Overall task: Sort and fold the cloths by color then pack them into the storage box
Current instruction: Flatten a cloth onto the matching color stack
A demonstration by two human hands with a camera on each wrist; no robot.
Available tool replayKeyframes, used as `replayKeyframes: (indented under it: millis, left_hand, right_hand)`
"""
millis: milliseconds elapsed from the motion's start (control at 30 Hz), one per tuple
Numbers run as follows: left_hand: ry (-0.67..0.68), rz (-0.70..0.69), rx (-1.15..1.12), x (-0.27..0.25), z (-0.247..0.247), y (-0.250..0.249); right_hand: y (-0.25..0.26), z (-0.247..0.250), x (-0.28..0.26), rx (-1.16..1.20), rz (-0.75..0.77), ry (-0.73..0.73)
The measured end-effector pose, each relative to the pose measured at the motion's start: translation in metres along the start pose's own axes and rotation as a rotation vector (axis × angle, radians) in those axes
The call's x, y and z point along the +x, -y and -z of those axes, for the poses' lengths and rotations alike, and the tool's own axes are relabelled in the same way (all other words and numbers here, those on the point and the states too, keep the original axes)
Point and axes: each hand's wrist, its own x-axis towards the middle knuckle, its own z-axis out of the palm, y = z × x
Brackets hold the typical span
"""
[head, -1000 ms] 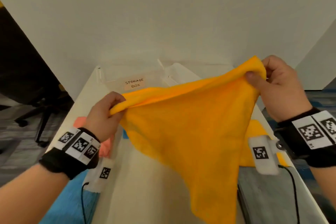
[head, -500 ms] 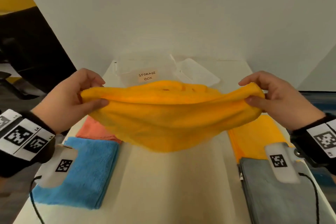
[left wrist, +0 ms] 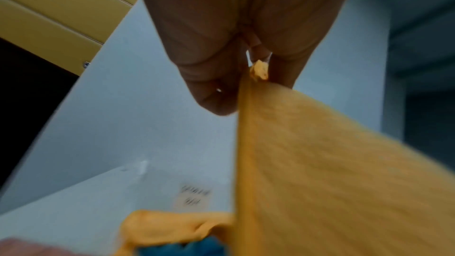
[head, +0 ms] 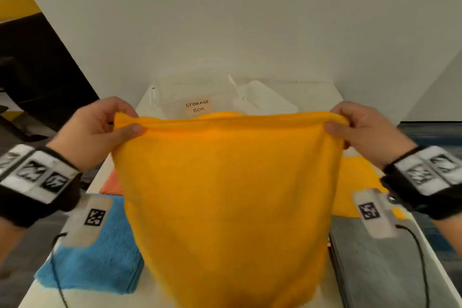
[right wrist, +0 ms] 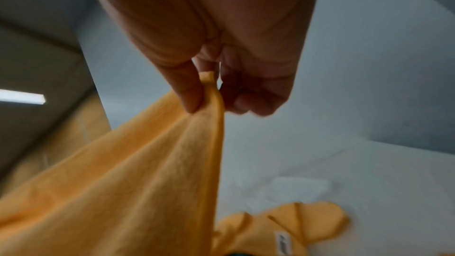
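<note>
The left hand and the right hand each pinch a top corner of a fuzzy orange-yellow microfibre cloth, thumb in front, fingers curled behind. Both grips are closed tight on the fabric. The cloth is stretched level between them and hangs straight down below the grips, above the middle of the white desk. Beyond it, at the far end, stands a clear plastic storage box with a handwritten label. On the left lie a folded blue cloth and a coral cloth; on the right, another orange-yellow cloth and a grey cloth.
</note>
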Motion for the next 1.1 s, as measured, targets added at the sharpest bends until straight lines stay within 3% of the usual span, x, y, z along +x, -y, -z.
replayKeyframes:
  millis: [100, 167, 367, 467, 633, 733, 867, 1100]
  left_hand:
    - [0.067, 0.086, 0.187, 0.026, -0.033, 0.035]
    - [0.128, 0.129, 0.306, 0.038, -0.049, 0.055]
    - [0.170, 0.066, 0.498, 0.039, -0.077, 0.095]
    - [0.238, -0.013, 0.546, 0.015, -0.087, 0.110]
    - [0.511, -0.072, 0.555, -0.042, -0.104, 0.129]
    - [0.610, -0.143, 0.589, -0.067, -0.112, 0.141]
    - [0.782, -0.100, 0.724, -0.081, -0.117, 0.136]
    - [0.905, -0.076, 0.836, -0.087, -0.127, 0.135]
  right_hand:
    - [-0.035, -0.029, 0.027, -0.307, -0.081, -0.012]
    - [-0.053, -0.042, 0.037, -0.328, -0.162, -0.030]
    - [-0.074, -0.063, 0.031, -0.267, -0.303, -0.059]
    - [-0.083, -0.068, 0.012, -0.211, -0.388, 0.019]
    - [-0.115, -0.083, -0.028, -0.371, -0.518, 0.311]
    - [-0.125, -0.092, -0.044, -0.550, -0.494, 0.469]
    - [-0.129, -0.098, -0.057, -0.674, -0.430, 0.617]
    - [-0.130, -0.103, -0.067, -0.723, -0.389, 0.637]
